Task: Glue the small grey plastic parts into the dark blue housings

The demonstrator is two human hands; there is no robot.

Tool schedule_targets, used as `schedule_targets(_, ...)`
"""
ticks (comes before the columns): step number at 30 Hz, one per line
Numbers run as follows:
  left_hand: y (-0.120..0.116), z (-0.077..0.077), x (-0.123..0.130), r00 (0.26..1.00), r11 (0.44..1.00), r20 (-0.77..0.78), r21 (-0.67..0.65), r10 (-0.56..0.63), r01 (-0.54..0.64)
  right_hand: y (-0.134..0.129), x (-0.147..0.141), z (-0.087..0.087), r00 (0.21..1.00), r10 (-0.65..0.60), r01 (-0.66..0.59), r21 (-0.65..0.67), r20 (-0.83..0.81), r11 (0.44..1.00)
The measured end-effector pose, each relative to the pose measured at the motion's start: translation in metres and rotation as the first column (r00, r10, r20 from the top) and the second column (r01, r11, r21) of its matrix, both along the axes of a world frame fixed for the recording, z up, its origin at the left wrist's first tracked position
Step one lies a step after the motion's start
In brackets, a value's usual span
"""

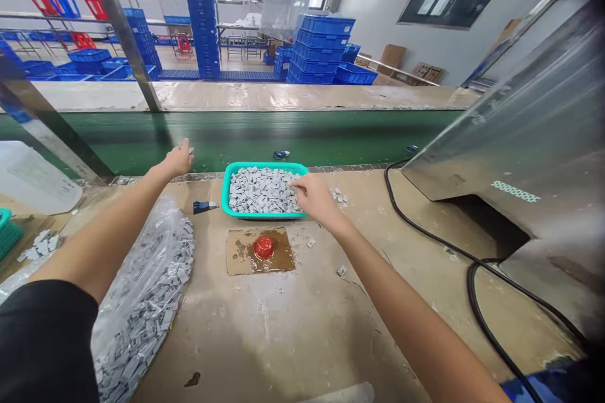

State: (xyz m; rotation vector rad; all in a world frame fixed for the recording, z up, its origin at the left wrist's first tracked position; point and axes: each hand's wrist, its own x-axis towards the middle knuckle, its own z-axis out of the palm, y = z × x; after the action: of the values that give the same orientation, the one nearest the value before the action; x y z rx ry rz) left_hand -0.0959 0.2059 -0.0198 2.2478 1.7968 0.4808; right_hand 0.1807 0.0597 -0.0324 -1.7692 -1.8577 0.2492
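Observation:
My left hand (pixel 178 160) reaches over the green conveyor belt (pixel 331 135), its fingers closed. A small pale bit shows at its fingertips, too small to name. At the right rim of a turquoise basket (pixel 225 198), my right hand (pixel 312 194) has thumb and finger pinched together over small grey plastic pieces (pixel 262 189) heaped inside. Whether a piece is in that pinch is hidden. A small dark blue part with a metal tip (pixel 205 206) lies left of the basket. Another dark blue part (pixel 281 154) rests on the belt behind it.
In front of the basket, a red cap-like dome (pixel 263 247) sits on wet cardboard (pixel 236 258). A clear bag of grey pieces (pixel 146 315) lies left. Loose pieces (pixel 341 271) dot the table. A black cable (pixel 435 238) and metal housing (pixel 520 157) stand right; a white jug (pixel 35 176) left.

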Motion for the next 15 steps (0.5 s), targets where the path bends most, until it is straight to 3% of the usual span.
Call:
schedule_targets(2, -0.016, 0.007, 0.010, 1.000, 1.000, 0.011, 0.016, -0.012, 0.012, -0.016, 0.000, 0.007, 0.995, 0.010, -0.008, 0.025, -0.095, 1.000)
schedule_targets(4, -0.049, 0.018, 0.028, 0.972, 0.979, 0.123, -0.004, -0.201, 0.203, -0.033, -0.006, 0.014, 0.969, 0.046, -0.038, 0.038, -0.242, 0.999)
schedule_targets(5, -0.071, 0.024, 0.039, 0.912, 0.933, 0.232, -0.045, -0.338, 0.357, -0.041, -0.010, 0.017, 0.933, 0.078, -0.063, 0.055, -0.351, 0.997)
schedule_targets(7, -0.116, 0.033, 0.059, 0.696, 0.753, 0.537, -0.160, -0.476, 0.638, -0.054, -0.020, 0.022, 0.805, 0.157, -0.108, 0.119, -0.572, 0.987)
schedule_targets(8, -0.136, 0.036, 0.068, 0.585, 0.686, 0.662, -0.145, -0.468, 0.713, -0.060, -0.025, 0.023, 0.732, 0.195, -0.121, 0.156, -0.653, 0.980)
schedule_targets(10, -0.167, 0.035, 0.080, 0.452, 0.691, 0.827, -0.112, -0.334, 0.714, -0.069, -0.034, 0.025, 0.665, 0.243, -0.145, 0.197, -0.706, 0.970)
schedule_targets(13, -0.183, 0.027, 0.085, 0.375, 0.741, 0.926, -0.217, -0.051, 0.636, -0.082, -0.042, 0.028, 0.722, 0.241, -0.127, 0.218, -0.649, 0.968)
schedule_targets(15, -0.183, 0.021, 0.082, 0.351, 0.694, 0.932, -0.313, 0.093, 0.648, -0.091, -0.045, 0.031, 0.825, 0.255, -0.123, 0.281, -0.505, 0.952)
